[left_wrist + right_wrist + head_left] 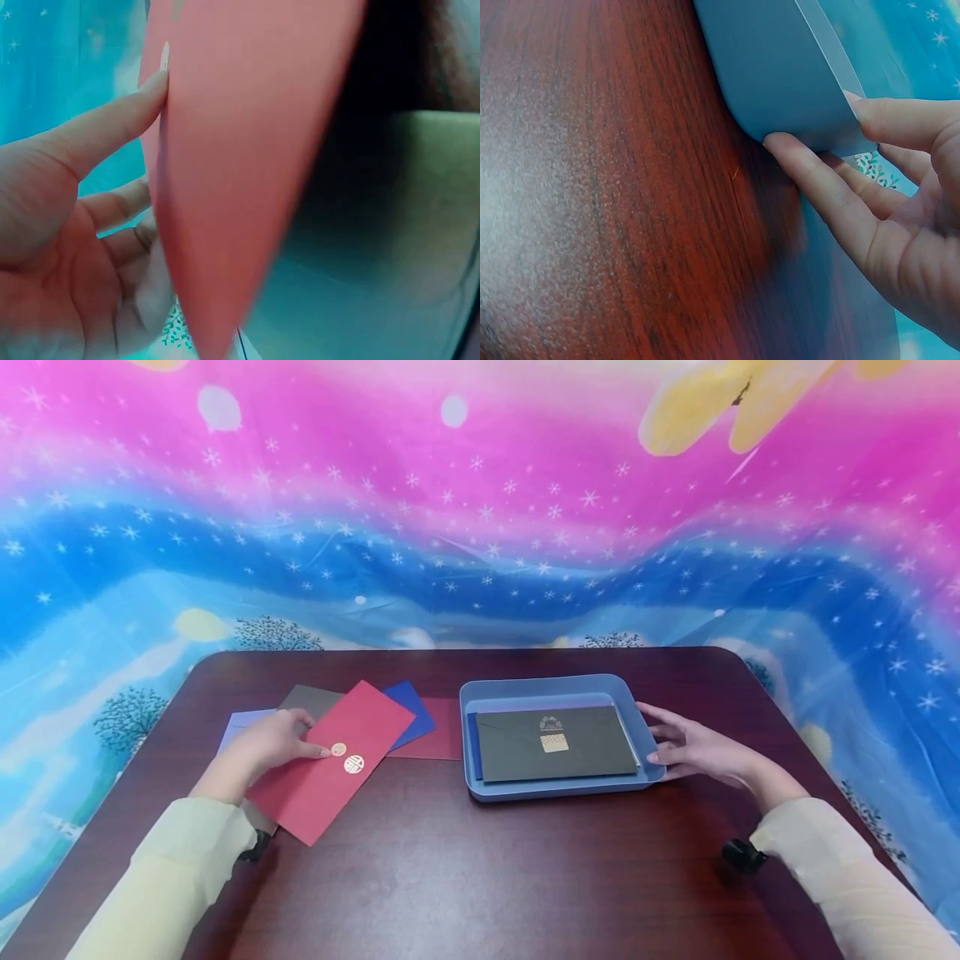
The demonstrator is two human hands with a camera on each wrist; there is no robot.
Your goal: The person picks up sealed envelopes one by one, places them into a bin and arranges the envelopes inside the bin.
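A red envelope (360,718) with two round gold marks lies tilted in my left hand (266,743). The thumb presses on its face while the other fingers go behind it; the left wrist view shows the red paper (232,150) edge-on between them. My right hand (705,752) grips the right end of a blue tray (551,792). In the right wrist view, one fingertip is at the rim and another finger (817,180) is low against the outer wall. Inside the tray lies a dark envelope (555,760) with gold print, over a blue one and others mostly covered.
Beneath and beside the red envelope spread a grey-brown envelope (303,695), a lavender one (243,722), a blue one (412,706) and another red one (438,735) reaching the tray. The brown wooden table (525,877) ends at a patterned cloth (480,568) behind.
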